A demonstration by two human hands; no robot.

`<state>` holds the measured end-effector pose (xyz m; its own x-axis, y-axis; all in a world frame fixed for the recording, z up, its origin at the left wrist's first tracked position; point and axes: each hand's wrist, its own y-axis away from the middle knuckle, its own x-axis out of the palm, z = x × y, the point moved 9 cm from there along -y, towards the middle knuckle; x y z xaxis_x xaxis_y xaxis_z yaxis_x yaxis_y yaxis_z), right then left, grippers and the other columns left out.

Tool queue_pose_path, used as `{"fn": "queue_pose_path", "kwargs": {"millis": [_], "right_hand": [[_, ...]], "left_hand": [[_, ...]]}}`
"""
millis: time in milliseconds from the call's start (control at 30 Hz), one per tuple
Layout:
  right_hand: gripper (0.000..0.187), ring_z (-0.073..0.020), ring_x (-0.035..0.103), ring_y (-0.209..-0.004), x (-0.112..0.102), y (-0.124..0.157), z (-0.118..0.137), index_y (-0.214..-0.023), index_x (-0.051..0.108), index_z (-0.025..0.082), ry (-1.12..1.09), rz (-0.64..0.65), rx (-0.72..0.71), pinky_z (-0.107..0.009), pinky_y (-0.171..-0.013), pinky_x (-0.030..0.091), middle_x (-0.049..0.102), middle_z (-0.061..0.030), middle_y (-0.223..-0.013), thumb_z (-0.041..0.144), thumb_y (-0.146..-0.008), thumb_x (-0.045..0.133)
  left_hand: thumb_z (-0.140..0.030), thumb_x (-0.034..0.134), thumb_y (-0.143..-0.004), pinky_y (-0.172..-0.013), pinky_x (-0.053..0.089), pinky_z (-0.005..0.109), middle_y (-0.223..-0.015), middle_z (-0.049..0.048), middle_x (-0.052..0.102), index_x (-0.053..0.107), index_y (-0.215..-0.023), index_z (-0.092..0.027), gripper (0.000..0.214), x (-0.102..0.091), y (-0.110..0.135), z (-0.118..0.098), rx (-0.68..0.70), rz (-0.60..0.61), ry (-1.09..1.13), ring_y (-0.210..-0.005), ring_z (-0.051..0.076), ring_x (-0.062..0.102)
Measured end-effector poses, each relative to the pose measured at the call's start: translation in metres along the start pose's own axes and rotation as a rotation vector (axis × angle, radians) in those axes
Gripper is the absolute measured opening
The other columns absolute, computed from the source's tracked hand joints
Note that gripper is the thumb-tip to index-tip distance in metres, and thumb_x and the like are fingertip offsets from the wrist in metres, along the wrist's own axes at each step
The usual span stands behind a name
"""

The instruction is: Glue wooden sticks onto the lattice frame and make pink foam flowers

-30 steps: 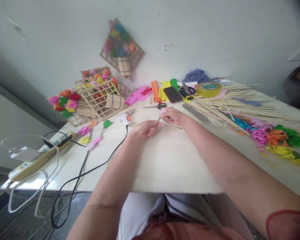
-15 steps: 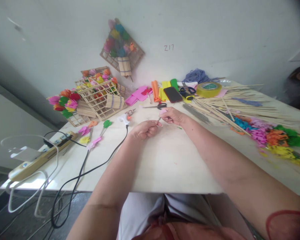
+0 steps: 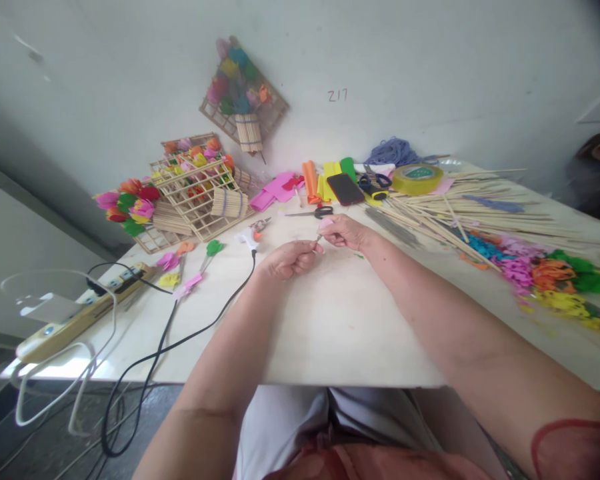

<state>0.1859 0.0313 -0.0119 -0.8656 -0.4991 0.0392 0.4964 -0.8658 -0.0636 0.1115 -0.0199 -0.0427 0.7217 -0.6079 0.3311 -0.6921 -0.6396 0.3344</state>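
Near the middle of the table, my right hand (image 3: 349, 233) pinches a small pale pink paper flower (image 3: 325, 225), largely hidden by the fingers. Just below it, my left hand (image 3: 291, 260) is closed, with thumb and finger pinching the flower's thin dark stem (image 3: 319, 239). Black-handled scissors (image 3: 323, 212) lie right behind my hands. To the left rests a white glue gun (image 3: 250, 238) with a black cord. Finished paper flowers on wire stems, among them a green flower (image 3: 214, 248) and a yellow one (image 3: 169, 279), lie further left.
Bamboo lattices with paper flowers (image 3: 200, 193) stand at back left; a similar piece (image 3: 250, 93) hangs on the wall. A power strip (image 3: 80, 317) with cables lies at left. A phone (image 3: 345, 189), tape roll (image 3: 418, 179), bamboo sticks (image 3: 430, 217) and coloured paper pieces (image 3: 555, 277) spread rightward.
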Motion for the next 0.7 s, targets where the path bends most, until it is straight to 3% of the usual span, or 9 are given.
{"fn": "queue_pose_path", "kwargs": {"millis": [700], "right_hand": [[0.02,-0.0016,0.022,-0.032,0.0007,0.001,0.0005,-0.065,0.046,0.015,-0.001,-0.009,0.001,-0.016,-0.031,0.013,0.037,0.0091,-0.041,0.023,-0.063,0.065]], "left_hand": [[-0.023,0.041,-0.082,-0.034,0.01,0.014,-0.046,-0.0102,0.015,0.052,-0.08,-0.015,0.014,-0.0002,-0.0008,-0.0003,0.01,0.011,-0.01,-0.035,0.004,0.012]]}}
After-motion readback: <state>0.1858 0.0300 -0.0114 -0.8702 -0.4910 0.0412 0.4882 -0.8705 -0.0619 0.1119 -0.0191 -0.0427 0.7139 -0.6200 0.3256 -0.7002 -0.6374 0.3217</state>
